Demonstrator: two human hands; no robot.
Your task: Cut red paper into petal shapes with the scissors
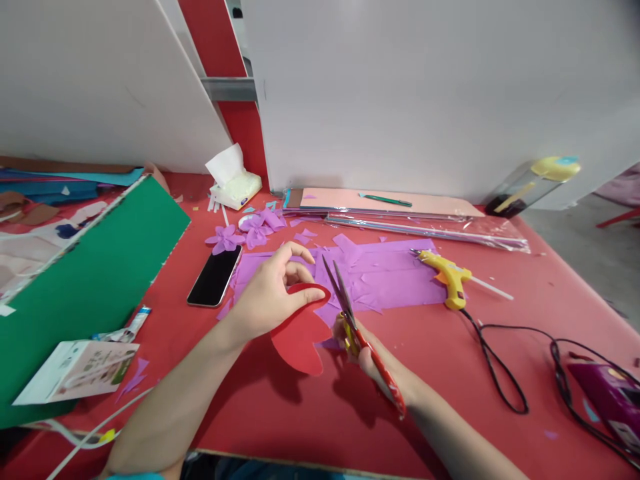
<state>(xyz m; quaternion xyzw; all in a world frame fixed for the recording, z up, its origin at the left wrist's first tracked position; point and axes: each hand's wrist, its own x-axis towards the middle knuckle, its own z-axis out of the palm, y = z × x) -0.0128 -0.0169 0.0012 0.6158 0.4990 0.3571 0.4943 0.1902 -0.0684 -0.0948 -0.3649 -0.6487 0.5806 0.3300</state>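
Between the thumb and fingers of my left hand [280, 293] is a piece of red paper [300, 337] with curved edges, held above the red table. My right hand [367, 357] is wrapped around a pair of scissors [345, 297] with red and yellow on the handles. The scissor blades point up and away from me, a little apart, just right of the red paper without touching it. Behind both hands lie purple sheets [400, 277] with loose purple scraps on them. Purple paper flowers [255, 229] sit beyond my left hand.
A phone [215, 277] lies left of the purple sheets, a green board [100, 280] further left. On the right are a yellow glue gun [453, 277], its black cable [493, 373] and a purple box [607, 393]. Tissues [240, 190] and wrapped sheets [425, 227] line the back.
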